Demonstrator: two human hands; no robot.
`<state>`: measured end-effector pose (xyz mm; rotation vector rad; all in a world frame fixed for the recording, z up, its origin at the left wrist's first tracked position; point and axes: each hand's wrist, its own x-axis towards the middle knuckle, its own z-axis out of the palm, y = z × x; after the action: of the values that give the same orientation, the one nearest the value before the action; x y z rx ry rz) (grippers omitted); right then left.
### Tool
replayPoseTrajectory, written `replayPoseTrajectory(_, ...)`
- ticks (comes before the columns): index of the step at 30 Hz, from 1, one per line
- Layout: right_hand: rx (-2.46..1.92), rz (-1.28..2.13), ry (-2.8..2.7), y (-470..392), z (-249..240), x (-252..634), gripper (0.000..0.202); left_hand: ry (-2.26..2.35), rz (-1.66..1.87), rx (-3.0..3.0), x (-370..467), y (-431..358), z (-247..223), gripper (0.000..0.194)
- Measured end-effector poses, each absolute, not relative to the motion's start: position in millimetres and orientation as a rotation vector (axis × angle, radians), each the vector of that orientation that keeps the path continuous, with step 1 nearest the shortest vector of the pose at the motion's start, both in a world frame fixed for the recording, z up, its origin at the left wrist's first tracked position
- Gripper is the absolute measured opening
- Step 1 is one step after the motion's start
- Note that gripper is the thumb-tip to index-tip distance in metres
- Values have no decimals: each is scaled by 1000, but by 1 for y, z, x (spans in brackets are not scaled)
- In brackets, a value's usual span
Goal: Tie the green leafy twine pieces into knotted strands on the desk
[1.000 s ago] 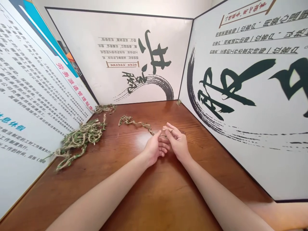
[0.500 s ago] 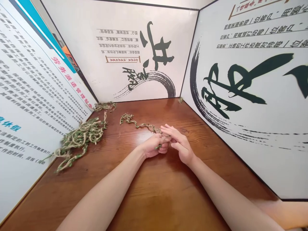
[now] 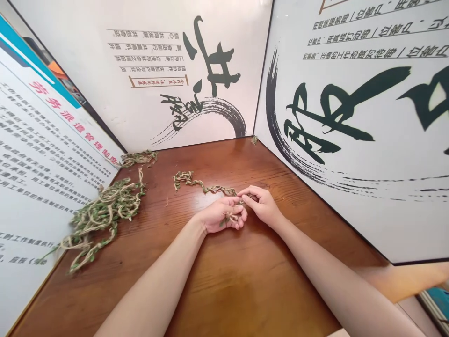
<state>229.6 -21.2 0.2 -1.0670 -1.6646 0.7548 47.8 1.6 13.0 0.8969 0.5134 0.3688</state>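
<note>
A thin twisted cord with green leaf-like bits (image 3: 210, 188) runs over the table from a small loose coil into my hands. My left hand (image 3: 222, 215) is turned partly palm up, its fingers curled around the near end of the cord, and a short tuft sticks out over the palm. Close beside it, my right hand (image 3: 261, 203) pinches the same cord between thumb and forefinger. The fingertips of both hands almost meet. Part of the cord is hidden behind the fingers.
On the left of the wooden table (image 3: 224, 290) lies a tangled heap of the same leafy cord (image 3: 105, 208). A smaller clump (image 3: 138, 158) rests at the back left corner, and a scrap (image 3: 254, 139) at the far corner. Printed panels (image 3: 210, 56) wall the table in.
My left hand has rolled palm upward and its fist has loosened. The right hand's outstretched fingers have drawn in to a pinch on the cord. The view has shifted somewhat.
</note>
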Motion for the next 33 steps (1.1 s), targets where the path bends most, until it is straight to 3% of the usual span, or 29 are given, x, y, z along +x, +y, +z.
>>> replayPoseTrajectory(4,-1109,627,-1662,-21,0,229,19,597,352,940,46,1,21,34)
replayPoseTrajectory(9,-1088,507,-1709,-23,0,227,20,1050,357,1330,42,0,36,13)
replayPoseTrajectory(18,-1181,516,-1877,-25,-7,221,22,1495,555,2220,31,-9,22,25)
replayPoseTrajectory(26,-1178,615,-1785,-24,-7,220,22,1068,917,1680,22,0,8,38)
replayPoseTrajectory(33,-1263,606,-1737,-24,-8,219,24,1007,918,1357,19,0,15,38)
